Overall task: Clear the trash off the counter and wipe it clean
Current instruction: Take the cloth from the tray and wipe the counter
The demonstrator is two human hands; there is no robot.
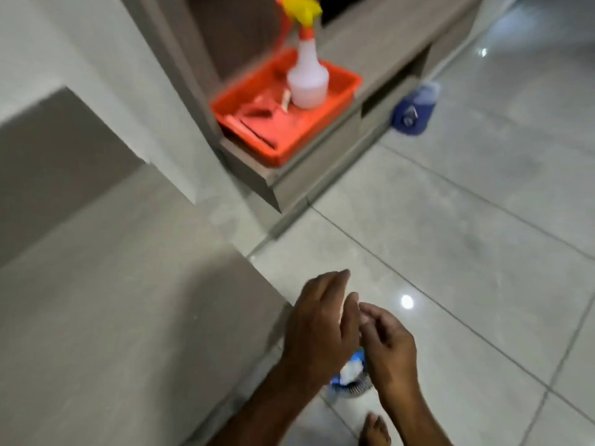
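Observation:
My left hand and my right hand hover close together beside the corner of the grey counter, fingers loosely apart, nothing in either. Directly beneath them, on the floor, stands a small bin with blue and white trash inside, mostly hidden by my hands. The frame is blurred by motion.
An orange tray sits on a low wooden shelf further back, holding a white spray bottle with a yellow and orange trigger and some red scraps. A blue object lies on the glossy tiled floor. My bare foot shows at the bottom.

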